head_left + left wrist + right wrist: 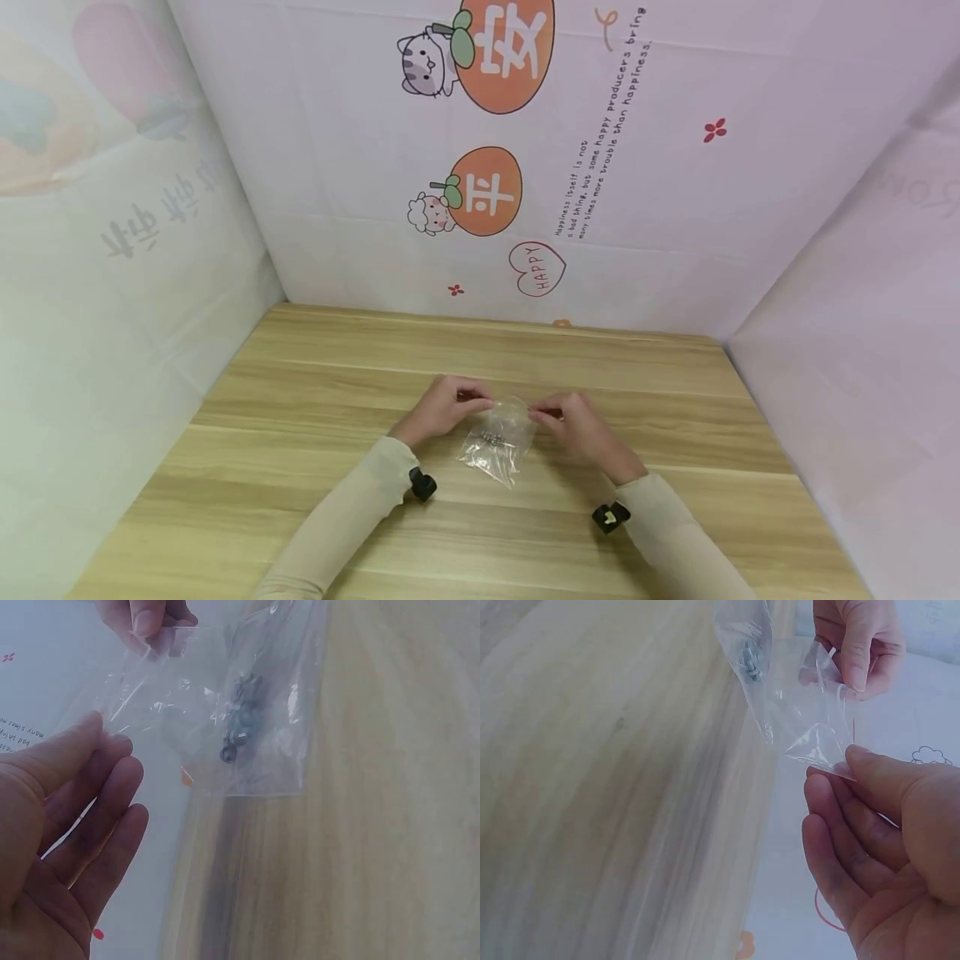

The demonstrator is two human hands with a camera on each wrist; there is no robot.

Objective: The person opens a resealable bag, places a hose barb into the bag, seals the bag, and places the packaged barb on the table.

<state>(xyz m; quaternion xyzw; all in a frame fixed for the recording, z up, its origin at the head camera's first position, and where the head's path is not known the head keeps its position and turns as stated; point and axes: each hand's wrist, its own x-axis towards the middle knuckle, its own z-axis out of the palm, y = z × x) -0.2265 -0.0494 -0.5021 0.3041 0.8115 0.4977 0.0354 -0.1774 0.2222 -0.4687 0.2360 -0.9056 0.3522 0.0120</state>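
A clear plastic bag hangs between my two hands over the wooden table, its top edge stretched from side to side. Small dark metal pieces, too blurred to name surely, lie bunched inside it. My left hand pinches one top corner between thumb and forefinger. At the opposite corner, my right hand pinches the edge the same way. In the right wrist view the bag spans from the right thumb to the left hand. Whether the bag's mouth is parted cannot be told.
Under both forearms lies a wood-grain table. White printed cloth walls rise at its back and on both sides. A black wrist camera sits on the left sleeve, and another black camera on the right.
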